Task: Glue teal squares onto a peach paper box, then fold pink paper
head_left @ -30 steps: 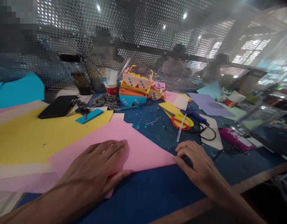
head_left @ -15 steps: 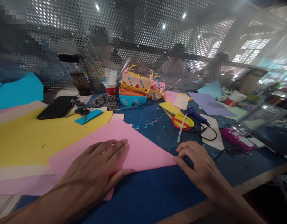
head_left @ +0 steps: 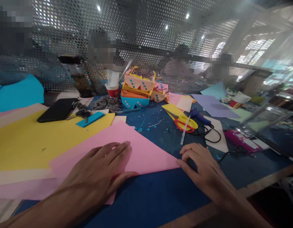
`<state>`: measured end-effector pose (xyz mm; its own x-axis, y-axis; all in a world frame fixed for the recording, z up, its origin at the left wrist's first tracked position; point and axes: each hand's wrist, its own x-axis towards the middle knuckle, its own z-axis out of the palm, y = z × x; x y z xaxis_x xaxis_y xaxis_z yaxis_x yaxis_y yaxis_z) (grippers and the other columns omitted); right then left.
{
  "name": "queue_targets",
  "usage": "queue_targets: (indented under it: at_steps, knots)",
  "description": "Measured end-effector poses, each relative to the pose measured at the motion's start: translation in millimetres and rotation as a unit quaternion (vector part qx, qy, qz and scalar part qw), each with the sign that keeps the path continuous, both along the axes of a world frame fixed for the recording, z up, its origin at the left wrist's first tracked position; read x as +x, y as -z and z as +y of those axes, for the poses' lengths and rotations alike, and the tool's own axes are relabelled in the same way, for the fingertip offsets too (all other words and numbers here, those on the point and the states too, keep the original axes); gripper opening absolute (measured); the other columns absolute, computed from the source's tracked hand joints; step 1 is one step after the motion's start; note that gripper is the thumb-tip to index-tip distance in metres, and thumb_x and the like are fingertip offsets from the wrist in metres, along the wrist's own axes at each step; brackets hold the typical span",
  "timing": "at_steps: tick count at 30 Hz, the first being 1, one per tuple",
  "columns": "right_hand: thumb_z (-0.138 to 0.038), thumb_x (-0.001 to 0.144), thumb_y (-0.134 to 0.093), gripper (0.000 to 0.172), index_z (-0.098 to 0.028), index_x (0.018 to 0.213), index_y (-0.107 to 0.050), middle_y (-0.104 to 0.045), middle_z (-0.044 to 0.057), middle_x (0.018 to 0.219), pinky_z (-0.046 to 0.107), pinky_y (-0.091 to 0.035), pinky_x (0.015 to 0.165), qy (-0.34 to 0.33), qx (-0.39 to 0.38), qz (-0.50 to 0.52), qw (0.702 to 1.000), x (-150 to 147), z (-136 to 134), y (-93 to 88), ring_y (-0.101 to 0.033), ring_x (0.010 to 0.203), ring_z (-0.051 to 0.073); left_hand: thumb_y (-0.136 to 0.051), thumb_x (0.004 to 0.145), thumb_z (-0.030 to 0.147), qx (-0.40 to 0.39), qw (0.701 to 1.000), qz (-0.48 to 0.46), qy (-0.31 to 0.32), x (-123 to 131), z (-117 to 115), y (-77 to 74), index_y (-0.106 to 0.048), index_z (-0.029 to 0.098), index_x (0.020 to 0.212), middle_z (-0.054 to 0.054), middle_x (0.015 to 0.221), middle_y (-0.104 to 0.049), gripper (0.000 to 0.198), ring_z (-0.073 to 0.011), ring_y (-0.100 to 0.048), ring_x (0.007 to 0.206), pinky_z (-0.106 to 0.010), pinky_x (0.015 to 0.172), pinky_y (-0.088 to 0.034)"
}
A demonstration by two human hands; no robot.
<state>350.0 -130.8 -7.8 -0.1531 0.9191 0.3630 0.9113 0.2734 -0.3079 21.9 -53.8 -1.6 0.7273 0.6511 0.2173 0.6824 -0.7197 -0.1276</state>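
A folded sheet of pink paper (head_left: 144, 148) lies on the blue table, narrowing to a point at its right end. My left hand (head_left: 101, 167) rests flat on it, fingers stretched out and thumb along the near folded edge. At the pointed corner, my right hand (head_left: 198, 167) has its fingers curled, with thumb and fingertips close together at the paper's tip. The far side of that grip is hidden. Beyond my right hand lie scissors (head_left: 181, 123) with red and yellow handles, a clear glue stick (head_left: 185, 131) and a blue glue gun (head_left: 200, 116).
Yellow paper (head_left: 20, 142), a black phone (head_left: 57, 109), keys (head_left: 82, 112) and a blue strip (head_left: 90, 119) are at left. Behind stand a bottle (head_left: 80, 79), a paper cup (head_left: 112, 90) and stacked paper crafts (head_left: 137, 90). A pink power strip (head_left: 243, 141) lies right. Perforated metal screens the back.
Both hands stay in place on the pink paper. The camera view has shifted only very slightly.
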Motion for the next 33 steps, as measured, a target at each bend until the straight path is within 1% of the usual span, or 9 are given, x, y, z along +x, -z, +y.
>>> queue_targets:
  at_steps: [8, 14, 21, 26, 29, 33]
  knots:
    - [-0.028, 0.101, -0.058, 0.016, -0.024, 0.086, -0.054, -0.063, 0.003, 0.107, 0.040, -0.038, 0.087, -0.002, 0.006, 0.004, 1.000, -0.1, -0.2, 0.9, -0.058, 0.103, 0.023, -0.029, 0.102, 0.070, 0.009, 1.000, 0.002, 0.001, -0.4, 0.1, 0.1, -0.060, 0.017, 0.145, -0.009, 0.151, -0.059, 0.075, -0.0354, -0.061, 0.130, -0.051, 0.100, -0.048]
    - [-0.028, 0.100, -0.059, 0.017, -0.023, 0.085, -0.054, -0.064, 0.003, 0.107, 0.040, -0.039, 0.087, 0.001, 0.006, 0.004, 1.000, -0.6, 0.0, 0.5, -0.059, 0.102, 0.024, -0.030, 0.102, 0.070, 0.020, 1.000, 0.005, 0.008, 0.4, 0.5, -0.3, -0.059, 0.015, 0.146, -0.010, 0.151, -0.059, 0.076, -0.0351, -0.062, 0.128, -0.051, 0.098, -0.049]
    - [-0.028, 0.100, -0.058, 0.017, -0.024, 0.084, -0.055, -0.064, 0.004, 0.109, 0.042, -0.041, 0.088, 0.005, -0.009, 0.010, 1.000, -0.3, -0.4, -0.3, -0.059, 0.103, 0.025, -0.032, 0.101, 0.072, 0.019, 1.000, 0.006, -0.002, -2.2, 1.2, 5.6, -0.059, 0.016, 0.147, -0.009, 0.152, -0.058, 0.077, -0.0359, -0.061, 0.129, -0.053, 0.099, -0.049]
    - [-0.024, 0.099, -0.058, 0.013, -0.024, 0.086, -0.056, -0.064, 0.004, 0.110, 0.044, -0.043, 0.091, 0.003, -0.017, 0.025, 1.000, 1.7, -0.4, 0.1, -0.060, 0.105, 0.025, -0.031, 0.101, 0.072, 0.010, 1.000, 0.002, 0.002, -2.7, 1.4, 3.9, -0.058, 0.017, 0.147, -0.010, 0.153, -0.057, 0.078, -0.0361, -0.060, 0.130, -0.053, 0.099, -0.050]
    - [-0.020, 0.098, -0.058, 0.013, -0.024, 0.086, -0.056, -0.064, 0.004, 0.111, 0.043, -0.044, 0.092, 0.006, -0.029, 0.042, 0.999, 1.2, -1.4, -2.7, -0.060, 0.106, 0.024, -0.033, 0.100, 0.073, 0.009, 1.000, -0.010, 0.004, -3.4, 1.4, 4.1, -0.060, 0.016, 0.146, -0.011, 0.151, -0.060, 0.078, -0.0371, -0.060, 0.131, -0.054, 0.100, -0.051]
    - [-0.018, 0.097, -0.060, 0.013, -0.023, 0.086, -0.057, -0.064, 0.003, 0.111, 0.043, -0.044, 0.095, 0.015, -0.037, 0.058, 0.998, -0.6, -3.0, -6.5, -0.060, 0.107, 0.022, -0.032, 0.098, 0.076, 0.005, 1.000, -0.030, 0.001, -6.1, 3.3, 9.8, -0.060, 0.018, 0.145, -0.012, 0.148, -0.062, 0.079, -0.0398, -0.060, 0.130, -0.057, 0.100, -0.050]
